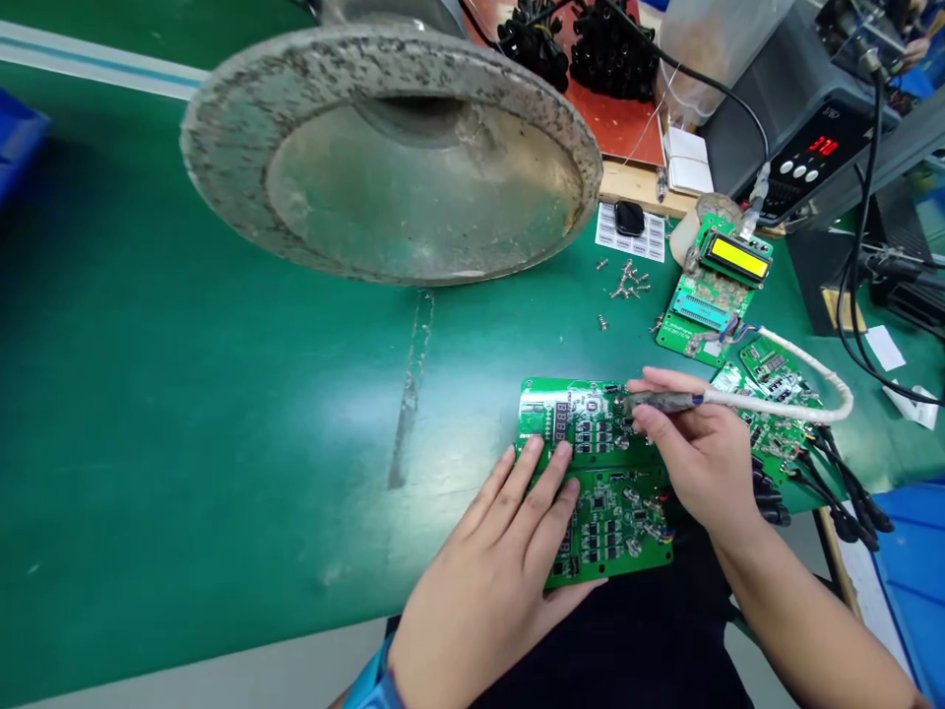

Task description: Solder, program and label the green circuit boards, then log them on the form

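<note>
Steadying the circuit-board panel [609, 512], the left hand [491, 571] spreads flat, thumb clamping unclear; the right hand [701, 463] pinches a white-corded probe [661, 401]

Your left hand [487, 571] lies palm down, fingers [511, 492] stretched forward, slightly parted, thumb [572, 599] set apart, lower | your left wrist [405, 665] sits low, near the view's bottom edge | your right hand [705, 453] pinches, thumb [664, 433] opposing forefinger [673, 378], tips leftward | your right forearm [819, 603] is bare, slanting from lower right
</note>
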### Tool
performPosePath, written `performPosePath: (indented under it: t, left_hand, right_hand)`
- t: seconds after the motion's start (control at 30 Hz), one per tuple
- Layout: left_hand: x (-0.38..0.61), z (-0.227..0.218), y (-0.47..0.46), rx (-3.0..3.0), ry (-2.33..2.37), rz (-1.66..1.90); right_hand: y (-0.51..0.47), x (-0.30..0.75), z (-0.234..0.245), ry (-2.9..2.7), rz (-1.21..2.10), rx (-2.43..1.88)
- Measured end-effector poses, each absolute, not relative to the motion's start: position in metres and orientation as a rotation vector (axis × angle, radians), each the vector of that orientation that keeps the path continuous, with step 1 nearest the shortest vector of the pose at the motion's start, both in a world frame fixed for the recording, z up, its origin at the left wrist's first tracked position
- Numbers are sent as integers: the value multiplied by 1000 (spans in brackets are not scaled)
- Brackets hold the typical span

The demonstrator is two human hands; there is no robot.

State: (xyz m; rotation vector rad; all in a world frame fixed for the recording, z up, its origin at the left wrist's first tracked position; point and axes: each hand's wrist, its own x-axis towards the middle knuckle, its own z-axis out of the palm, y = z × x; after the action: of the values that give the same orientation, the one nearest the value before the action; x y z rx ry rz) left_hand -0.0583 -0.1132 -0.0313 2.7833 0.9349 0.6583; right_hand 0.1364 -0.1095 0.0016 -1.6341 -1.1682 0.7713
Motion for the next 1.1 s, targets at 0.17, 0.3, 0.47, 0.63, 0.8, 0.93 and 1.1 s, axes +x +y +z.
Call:
performPosePath:
  t: [0.17, 0.3, 0.47, 0.63, 0.8, 0.93, 1.1]
  left_hand:
    - [-59, -31, -113, 2766, 932, 662]
    - [-59, -30, -113, 2761, 933, 664]
    - [-60, -30, -113, 2775, 937, 652]
    - [-59, -30, -113, 2782, 937, 648]
    - [-59, -30, -113, 2791, 941, 646]
    - [-59, -30, -114, 2777, 947, 629]
    - [-59, -31, -116, 2743, 948, 620]
  right_hand:
    - [-106, 130, -1, -1197, 700, -1656]
    - [-105, 128, 1, -1322, 556, -1739]
    - [-106, 129, -1, -1395, 494, -1735]
    - [-106, 129, -3, -1423, 464, -1709]
    - [-105, 128, -5, -1468, 408, -1645]
    - [-105, 128, -6, -1520, 361, -1596]
    - [-106, 128, -6, -1556, 342, -1560]
